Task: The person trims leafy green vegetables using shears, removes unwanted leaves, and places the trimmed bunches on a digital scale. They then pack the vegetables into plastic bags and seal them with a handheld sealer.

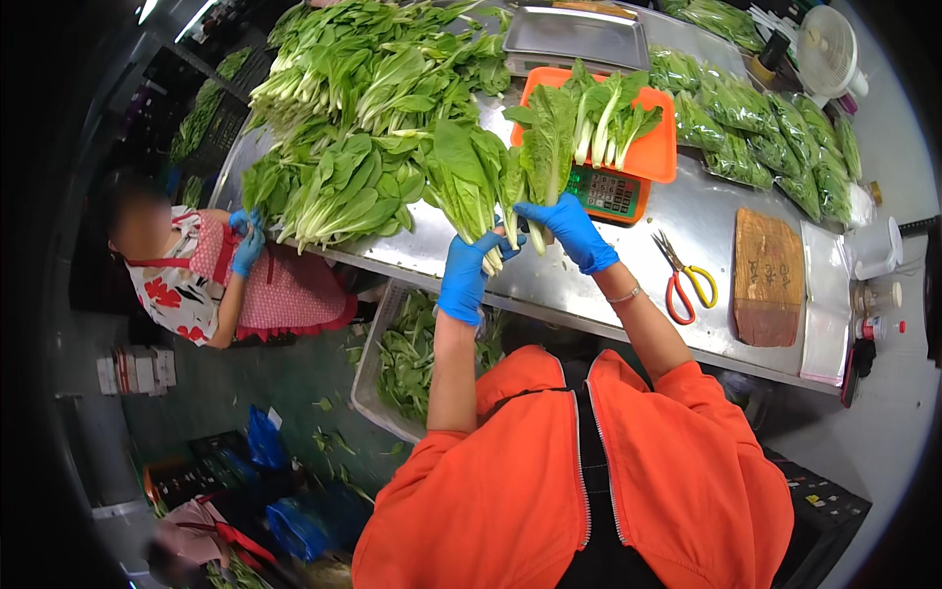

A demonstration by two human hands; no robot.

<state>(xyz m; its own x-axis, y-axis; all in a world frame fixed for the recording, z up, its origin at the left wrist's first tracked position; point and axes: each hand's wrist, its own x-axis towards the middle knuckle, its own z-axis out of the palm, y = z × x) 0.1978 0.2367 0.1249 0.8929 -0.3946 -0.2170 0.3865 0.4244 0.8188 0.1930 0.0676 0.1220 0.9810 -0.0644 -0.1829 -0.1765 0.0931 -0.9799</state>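
Both of my hands wear blue gloves over the near edge of the metal table. My left hand (469,269) grips the pale stems of a bunch of leafy greens (465,177). My right hand (570,228) holds separate long-leaved greens (550,140) by their lower stems, close beside the left hand's bunch. Behind my right hand, an orange tray (655,158) with several green stalks (607,118) rests on a digital scale (605,193). A large pile of leafy greens (353,96) covers the table's left part. Scissors (681,276) with red and yellow handles lie right of my right hand.
Bagged greens (765,132) and a white fan (828,51) stand at the back right. A brown block-like package (767,283) lies beside clear plastic bags (823,302). Below the table edge is a crate (368,372) of leaves. A co-worker (213,272) stands at the left; another person (195,534) is lower left.
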